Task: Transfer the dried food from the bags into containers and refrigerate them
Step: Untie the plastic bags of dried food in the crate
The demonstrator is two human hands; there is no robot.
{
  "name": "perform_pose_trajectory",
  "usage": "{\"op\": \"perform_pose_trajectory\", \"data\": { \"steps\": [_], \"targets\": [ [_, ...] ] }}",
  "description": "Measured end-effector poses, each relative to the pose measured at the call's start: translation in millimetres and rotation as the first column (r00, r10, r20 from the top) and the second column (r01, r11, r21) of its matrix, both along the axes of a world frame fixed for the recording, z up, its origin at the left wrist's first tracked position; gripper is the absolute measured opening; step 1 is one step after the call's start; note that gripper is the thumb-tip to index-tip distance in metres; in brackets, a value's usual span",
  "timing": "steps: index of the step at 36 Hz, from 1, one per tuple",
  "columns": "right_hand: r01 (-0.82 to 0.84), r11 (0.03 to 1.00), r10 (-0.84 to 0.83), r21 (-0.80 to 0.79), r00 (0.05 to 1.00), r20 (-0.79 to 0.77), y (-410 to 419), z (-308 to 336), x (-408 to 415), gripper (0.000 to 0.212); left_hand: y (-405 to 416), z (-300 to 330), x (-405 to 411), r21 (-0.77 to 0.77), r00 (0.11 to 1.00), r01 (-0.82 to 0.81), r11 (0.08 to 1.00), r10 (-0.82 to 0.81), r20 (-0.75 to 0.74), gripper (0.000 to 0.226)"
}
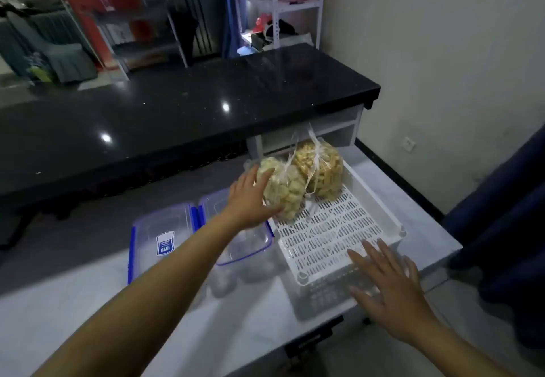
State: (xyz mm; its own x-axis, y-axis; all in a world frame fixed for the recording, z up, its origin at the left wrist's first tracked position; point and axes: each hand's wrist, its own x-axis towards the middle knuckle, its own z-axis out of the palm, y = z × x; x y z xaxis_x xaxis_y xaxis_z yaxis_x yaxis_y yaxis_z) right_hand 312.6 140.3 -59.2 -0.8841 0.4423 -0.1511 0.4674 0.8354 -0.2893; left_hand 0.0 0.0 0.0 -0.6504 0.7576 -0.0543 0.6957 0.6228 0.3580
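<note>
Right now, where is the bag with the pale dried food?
In the head view, the pale bag lies at the far left corner of the white slotted tray, touching the darker yellow bag, with the left hand on it.

Dim indoor light; ceiling lamps glare on the black counter; wide-angle edges bend, background soft.
</note>
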Motion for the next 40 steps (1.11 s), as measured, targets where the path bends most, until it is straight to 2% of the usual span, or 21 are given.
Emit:
{"op": "perform_pose_trajectory", "data": {
  "steps": [3, 8, 13, 19, 24, 27, 32, 37, 40],
  "targets": [
    [0.082, 0.993, -0.085, -0.089, 0.996, -0.030, -0.1, 8.6, -9.0, 0.066, 24.6, 6.6, -30.1, 0.011, 1.000, -0.015, 1.000, 0.015, 0.014, 0.089],
    [0.184, 0.946, -0.219, -0.266, 0.970, -0.108, -4.9, 38.0, -35.8, 0.064, 59.5, 16.0, -58.3, 0.031, 0.982, 0.019, 0.999, -0.025, 0.188, 0.083],
    [0.170, 0.799, -0.355, -0.576, 0.907, -0.225, -9.0, 60.2, -78.5, 0.066, 82.8, 21.9, -67.6, 0.084, 0.927, -0.087, 0.993, 0.050, 0.372, 0.076],
    [0.129, 0.859, -0.273, -0.496, 0.934, -0.230, -18.6, 57.2, -121.1, 0.076, 88.9, 18.8, -74.7, 0.006, 0.868, -0.156, 0.988, 0.135, 0.479, 0.071],
    [0.118, 0.887, -0.208, -0.447, 0.965, -0.159, -10.0, 46.2, -133.6, 0.083, 89.6, 16.1, -70.2, 0.021, 0.917, -0.180, 0.983, 0.160, 0.367, 0.069],
    [0.100, 0.902, -0.175, -0.420, 0.974, -0.146, 2.6, 41.9, -136.7, 0.082, 85.6, 13.9, -64.6, 0.052, 0.910, -0.236, 0.970, 0.202, 0.362, 0.063],
    [0.046, 0.890, -0.146, -0.453, 0.971, -0.190, 22.1, 39.0, -142.5, 0.087, 75.6, 14.7, -42.6, 0.083, 0.844, -0.349, 0.934, 0.274, 0.461, 0.053],
    [0.016, 0.870, -0.115, -0.494, 0.979, -0.171, 32.4, 33.5, -149.5, 0.093, 68.1, 15.7, 0.3, 0.095, 0.763, -0.439, 0.893, 0.315, 0.565, 0.034],
    [0.034, 0.847, -0.131, -0.531, 0.980, -0.147, 39.0, 29.6, -147.4, 0.097, 66.0, 13.4, 30.5, 0.130, 0.732, -0.476, 0.870, 0.310, 0.606, 0.032]
  ]
}}
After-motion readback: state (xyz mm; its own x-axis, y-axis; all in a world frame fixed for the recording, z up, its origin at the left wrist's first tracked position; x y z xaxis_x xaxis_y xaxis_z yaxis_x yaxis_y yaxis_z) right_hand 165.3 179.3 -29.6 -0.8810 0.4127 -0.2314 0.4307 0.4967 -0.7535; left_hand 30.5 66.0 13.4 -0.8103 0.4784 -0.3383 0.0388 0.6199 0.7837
